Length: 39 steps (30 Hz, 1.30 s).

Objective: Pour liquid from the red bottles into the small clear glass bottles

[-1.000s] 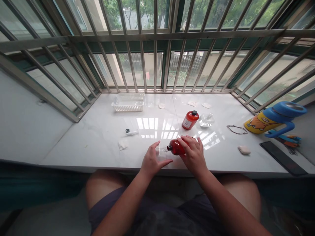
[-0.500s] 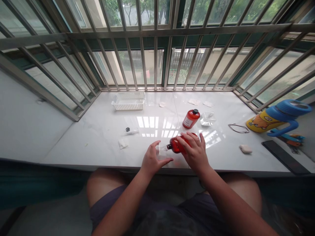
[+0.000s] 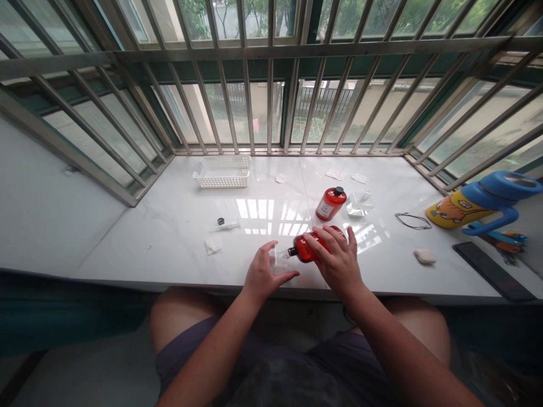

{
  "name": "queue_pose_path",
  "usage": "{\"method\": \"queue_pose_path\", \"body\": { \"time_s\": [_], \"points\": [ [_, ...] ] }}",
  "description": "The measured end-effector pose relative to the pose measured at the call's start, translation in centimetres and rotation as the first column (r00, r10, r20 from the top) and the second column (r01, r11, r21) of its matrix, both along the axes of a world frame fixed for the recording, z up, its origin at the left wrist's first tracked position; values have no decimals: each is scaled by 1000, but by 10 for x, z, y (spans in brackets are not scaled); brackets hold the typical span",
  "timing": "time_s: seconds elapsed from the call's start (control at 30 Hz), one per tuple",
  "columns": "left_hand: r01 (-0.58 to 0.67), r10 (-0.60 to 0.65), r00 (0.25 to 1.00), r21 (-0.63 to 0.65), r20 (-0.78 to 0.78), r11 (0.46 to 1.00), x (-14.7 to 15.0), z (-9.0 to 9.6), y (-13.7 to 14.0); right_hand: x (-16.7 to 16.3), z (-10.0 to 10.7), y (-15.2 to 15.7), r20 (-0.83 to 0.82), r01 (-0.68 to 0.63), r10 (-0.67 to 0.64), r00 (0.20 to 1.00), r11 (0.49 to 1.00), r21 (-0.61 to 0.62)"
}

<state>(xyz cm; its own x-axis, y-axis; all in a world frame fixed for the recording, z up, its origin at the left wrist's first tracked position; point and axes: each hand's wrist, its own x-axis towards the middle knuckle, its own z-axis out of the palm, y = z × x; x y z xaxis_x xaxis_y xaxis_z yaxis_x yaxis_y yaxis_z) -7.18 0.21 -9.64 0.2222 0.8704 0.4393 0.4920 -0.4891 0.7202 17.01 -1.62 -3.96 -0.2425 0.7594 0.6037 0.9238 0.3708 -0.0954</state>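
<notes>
My right hand [image 3: 337,260] grips a red bottle [image 3: 304,247], tipped on its side with its dark uncapped neck pointing left. My left hand [image 3: 266,268] curves its thumb and fingers around a small clear container [image 3: 280,257], and the bottle's mouth is at that container's opening. Liquid inside cannot be made out clearly. A second red bottle [image 3: 331,203], with a black cap and a pale label, stands just beyond my right hand. Beside it sits a clear square dish [image 3: 360,204]. A small black cap [image 3: 220,221] lies left of my hands near a clear slim piece [image 3: 229,225].
A white perforated basket [image 3: 223,180] stands at the back left. Crumpled white tissue [image 3: 212,245] lies at left. Rightward are a thin cord loop [image 3: 412,221], a beige pad [image 3: 425,256], a black phone [image 3: 492,270] and a blue-and-yellow flask [image 3: 475,200]. Metal bars [image 3: 271,102] line the window.
The camera view has shifted very slightly. Both hands, the tipped bottle and the clear container hold nearly the same position.
</notes>
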Motion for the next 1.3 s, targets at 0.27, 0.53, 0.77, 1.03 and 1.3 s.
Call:
{"method": "queue_pose_path", "body": {
  "time_s": [0.27, 0.53, 0.77, 1.03, 1.3],
  "points": [
    [-7, 7, 1000, -4, -5, 1000, -1, 1, -1, -2, 2, 1, 39, 7, -8, 999, 1000, 30],
    [-14, 14, 1000, -4, -19, 1000, 0, -1, 0, -1, 1, 1, 36, 3, -5, 999, 999, 36],
    [-16, 16, 1000, -4, -13, 1000, 0, -1, 0, -1, 2, 1, 50, 8, -10, 999, 999, 37],
    [-14, 14, 1000, -3, -12, 1000, 0, 1, -1, 1, 0, 2, 45, 9, -10, 999, 1000, 21],
    [-9, 9, 1000, 3, -1, 1000, 0, 0, 0, -1, 1, 2, 53, 4, -7, 999, 998, 59]
  ]
}}
